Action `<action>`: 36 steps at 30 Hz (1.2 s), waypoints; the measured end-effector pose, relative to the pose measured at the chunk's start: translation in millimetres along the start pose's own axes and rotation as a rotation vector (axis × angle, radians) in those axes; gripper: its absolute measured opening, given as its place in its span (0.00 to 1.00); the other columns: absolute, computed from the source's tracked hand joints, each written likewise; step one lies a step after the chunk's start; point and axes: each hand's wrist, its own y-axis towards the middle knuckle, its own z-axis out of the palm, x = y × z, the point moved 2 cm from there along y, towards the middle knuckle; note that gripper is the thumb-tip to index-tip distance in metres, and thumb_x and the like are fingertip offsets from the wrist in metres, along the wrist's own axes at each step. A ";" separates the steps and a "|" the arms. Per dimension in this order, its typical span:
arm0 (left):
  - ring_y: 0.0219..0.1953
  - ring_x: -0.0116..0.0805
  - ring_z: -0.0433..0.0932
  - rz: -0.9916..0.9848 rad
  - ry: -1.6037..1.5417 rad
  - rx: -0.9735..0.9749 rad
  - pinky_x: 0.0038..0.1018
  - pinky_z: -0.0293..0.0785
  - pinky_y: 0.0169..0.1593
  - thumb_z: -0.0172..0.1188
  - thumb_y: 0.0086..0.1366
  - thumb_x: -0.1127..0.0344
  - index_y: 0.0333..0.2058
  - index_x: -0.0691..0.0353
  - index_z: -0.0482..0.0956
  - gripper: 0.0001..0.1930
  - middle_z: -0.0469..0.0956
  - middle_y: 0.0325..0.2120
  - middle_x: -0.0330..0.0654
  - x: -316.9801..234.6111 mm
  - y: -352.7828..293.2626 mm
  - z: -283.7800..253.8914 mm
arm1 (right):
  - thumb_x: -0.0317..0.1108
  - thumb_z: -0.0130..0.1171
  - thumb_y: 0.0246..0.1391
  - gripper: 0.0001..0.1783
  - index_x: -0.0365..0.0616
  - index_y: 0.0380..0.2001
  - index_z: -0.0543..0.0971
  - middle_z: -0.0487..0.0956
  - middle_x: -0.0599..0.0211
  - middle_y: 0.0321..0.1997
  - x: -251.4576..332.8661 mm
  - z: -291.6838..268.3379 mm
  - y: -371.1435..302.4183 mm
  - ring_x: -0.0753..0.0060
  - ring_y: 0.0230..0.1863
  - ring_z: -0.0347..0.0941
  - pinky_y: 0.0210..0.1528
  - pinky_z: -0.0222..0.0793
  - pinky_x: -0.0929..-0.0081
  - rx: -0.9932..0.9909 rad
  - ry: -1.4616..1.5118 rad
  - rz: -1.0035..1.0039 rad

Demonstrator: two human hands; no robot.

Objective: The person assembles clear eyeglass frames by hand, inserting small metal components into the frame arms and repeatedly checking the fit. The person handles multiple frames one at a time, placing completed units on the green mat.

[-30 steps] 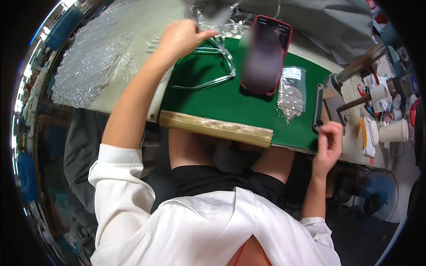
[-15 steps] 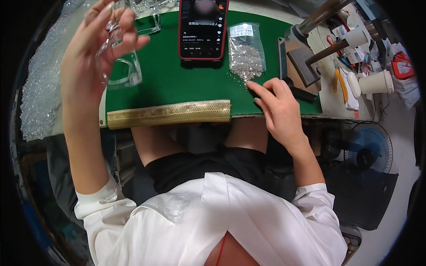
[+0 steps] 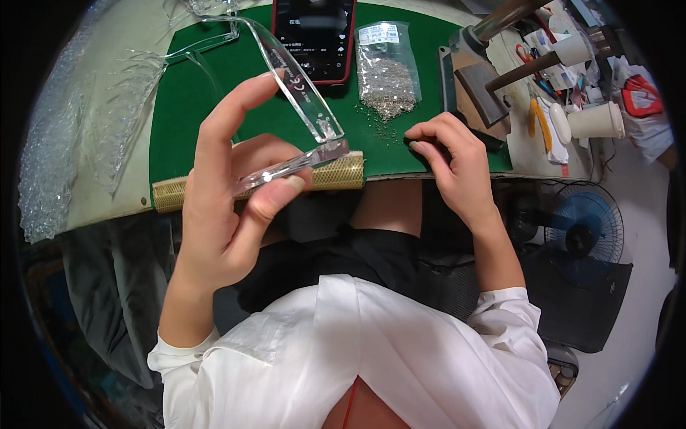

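Observation:
My left hand (image 3: 221, 204) is raised over the near left part of the green mat (image 3: 286, 136). Its thumb and fingers are closed on a pair of clear plastic eyeglasses (image 3: 304, 104), with one long temple slanting up past the index fingertip. Where that temple meets the other clear piece, a hinge corner points right. My right hand (image 3: 457, 157) hovers at the mat's near right side, thumb and index fingertip close together; anything between them is too small to make out. Just beyond it, tiny silvery metal pieces (image 3: 388, 129) spill from a clear plastic bag (image 3: 386, 68).
A gold mesh-patterned strip (image 3: 346, 171) lies along the mat's front edge. Beyond it is a red-cased phone (image 3: 312, 43). More clear eyeglass parts (image 3: 118, 107) lie at left. A metal press-like tool (image 3: 486, 96), yellow-handled pliers (image 3: 547, 129) and a white cup (image 3: 597, 120) stand right.
My left hand has come down and right, bringing the eyeglasses' hinge corner toward the middle. My right hand has drawn slightly back from the metal pieces, its fingertips closing together.

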 end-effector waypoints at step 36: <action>0.30 0.43 0.79 0.382 0.007 0.121 0.31 0.74 0.34 0.58 0.42 0.84 0.35 0.67 0.79 0.17 0.80 0.30 0.46 -0.3 28.1 48.0 | 0.27 0.54 0.54 0.06 0.39 0.26 0.69 0.67 0.65 0.27 12.5 -24.0 10.9 0.68 0.30 0.64 0.33 0.61 0.76 -0.024 0.332 -0.122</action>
